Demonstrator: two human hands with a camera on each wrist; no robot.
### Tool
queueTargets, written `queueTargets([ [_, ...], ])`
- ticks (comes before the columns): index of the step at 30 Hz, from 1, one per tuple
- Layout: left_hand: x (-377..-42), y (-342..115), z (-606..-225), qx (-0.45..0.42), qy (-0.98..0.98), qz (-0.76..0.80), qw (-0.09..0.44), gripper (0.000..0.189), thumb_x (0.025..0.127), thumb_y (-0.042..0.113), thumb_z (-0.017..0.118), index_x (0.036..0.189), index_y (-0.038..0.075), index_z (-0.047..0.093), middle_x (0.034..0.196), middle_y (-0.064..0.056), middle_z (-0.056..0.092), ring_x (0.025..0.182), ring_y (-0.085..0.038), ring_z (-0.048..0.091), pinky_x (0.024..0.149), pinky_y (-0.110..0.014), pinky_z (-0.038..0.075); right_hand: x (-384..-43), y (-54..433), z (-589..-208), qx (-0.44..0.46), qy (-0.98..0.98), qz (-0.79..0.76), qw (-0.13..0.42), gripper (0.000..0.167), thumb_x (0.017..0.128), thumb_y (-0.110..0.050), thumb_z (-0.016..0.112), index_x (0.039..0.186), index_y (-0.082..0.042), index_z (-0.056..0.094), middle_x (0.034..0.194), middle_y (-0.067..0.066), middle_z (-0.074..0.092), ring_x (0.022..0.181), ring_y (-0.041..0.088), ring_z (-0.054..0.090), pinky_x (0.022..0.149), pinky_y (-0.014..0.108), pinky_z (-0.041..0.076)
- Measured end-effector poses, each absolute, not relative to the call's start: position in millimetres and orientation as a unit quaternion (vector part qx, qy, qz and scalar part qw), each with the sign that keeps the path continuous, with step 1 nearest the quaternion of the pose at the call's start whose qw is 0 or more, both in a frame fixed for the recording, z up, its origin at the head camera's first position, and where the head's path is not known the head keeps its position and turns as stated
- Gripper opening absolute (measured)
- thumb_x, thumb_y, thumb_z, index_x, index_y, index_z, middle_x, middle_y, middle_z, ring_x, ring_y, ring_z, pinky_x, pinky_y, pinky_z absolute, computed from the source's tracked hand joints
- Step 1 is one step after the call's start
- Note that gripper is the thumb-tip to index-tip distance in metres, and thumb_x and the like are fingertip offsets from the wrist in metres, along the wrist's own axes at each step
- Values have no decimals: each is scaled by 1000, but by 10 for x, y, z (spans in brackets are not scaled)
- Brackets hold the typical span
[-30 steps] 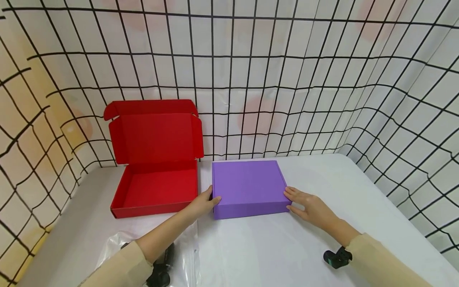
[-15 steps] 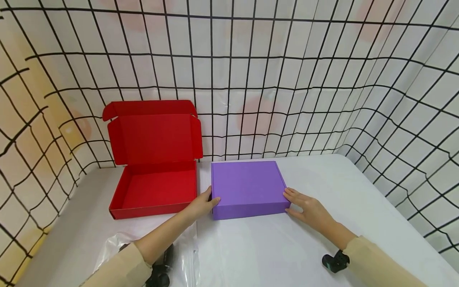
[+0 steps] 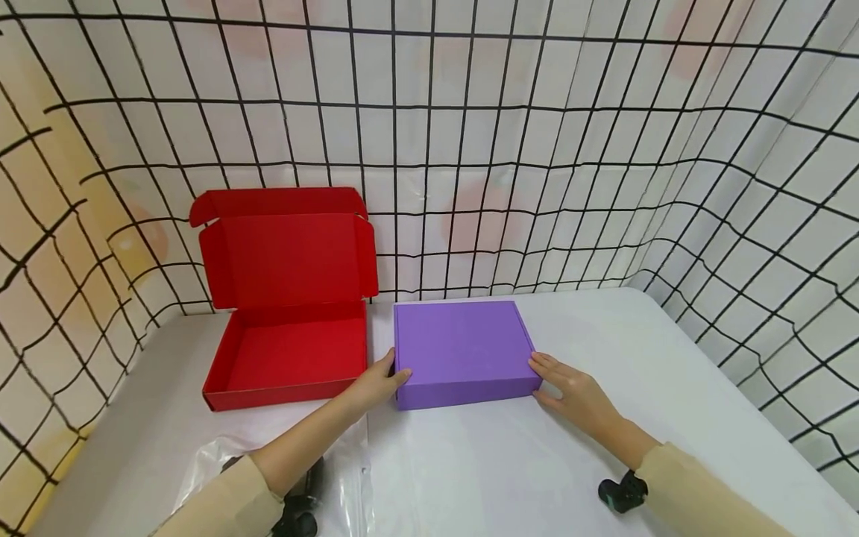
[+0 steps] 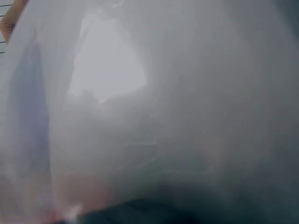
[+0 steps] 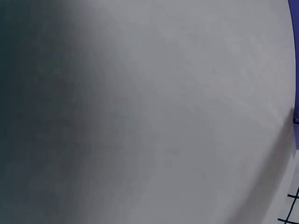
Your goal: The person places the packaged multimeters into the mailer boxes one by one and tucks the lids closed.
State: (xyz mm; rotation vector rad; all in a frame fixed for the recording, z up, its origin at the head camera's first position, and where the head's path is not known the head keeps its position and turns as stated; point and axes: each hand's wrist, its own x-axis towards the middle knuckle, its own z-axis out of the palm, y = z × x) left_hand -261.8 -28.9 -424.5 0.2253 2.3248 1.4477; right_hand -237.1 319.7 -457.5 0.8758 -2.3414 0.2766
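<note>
In the head view, your left hand (image 3: pixel 377 384) is at the near left corner of the purple rectangular cardboard box (image 3: pixel 463 343), thumb and fingers apart and laid against it rather than clamped. Your right hand (image 3: pixel 579 391) meets its right side near the front corner, fingers also spread and touching. The purple box lies flat, lid closed, on the white surface (image 3: pixel 590 321), just right of the red cardboard box (image 3: pixel 282 395), whose lid (image 3: pixel 295 257) stands raised before the black wire grid (image 3: pixel 394 110). The gap between the boxes is narrow, so a push leftward could squeeze your left hand against the red box or knock it askew. Uneven pressure from your two hands could swivel the purple box, and too hard a squeeze could dent its corners. Clear plastic sheeting (image 3: pixel 352 485) lies beneath your left forearm; if your sleeve or wrist camera snags it, it could drag along. In the left wrist view, haze blurs nearly everything, perhaps that plastic over the lens, so you cannot judge your grip there. In the right wrist view, you get mostly pale surface, with a purple sliver at the right edge; your fingers don't show.
</note>
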Motion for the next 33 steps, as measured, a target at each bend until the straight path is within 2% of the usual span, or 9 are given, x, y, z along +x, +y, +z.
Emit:
queueTargets([
  [5,-2611,-299,-4234,77,830,516,195,67,95,20,50,146,0,13,148,-23,24,135,-40,23,105,-52,27,-2379,3183,-4599,332,-881,111,318,60,51,-7,86,106,5,66,109,19,65,94,32,65,72,36,51],
  [14,-2604,-295,-4250,71,835,509,199,67,95,21,50,146,-1,13,148,-24,24,135,-41,22,105,-53,28,-2336,3201,-4574,319,-897,91,290,59,56,-5,84,111,3,64,114,17,63,97,31,64,73,36,53],
  [28,-2588,-284,-4223,78,830,517,194,66,95,19,49,147,2,13,148,-22,25,136,-39,23,106,-52,27,-2343,3185,-4600,319,-884,99,327,57,53,-6,84,107,3,66,109,17,65,91,31,65,70,34,53],
  [33,-2589,-283,-4239,77,833,512,193,66,95,20,49,147,1,14,147,-23,26,135,-40,24,106,-52,27,-2315,3173,-4563,303,-897,89,308,57,56,-8,84,109,1,66,111,16,65,92,31,65,70,36,53],
])
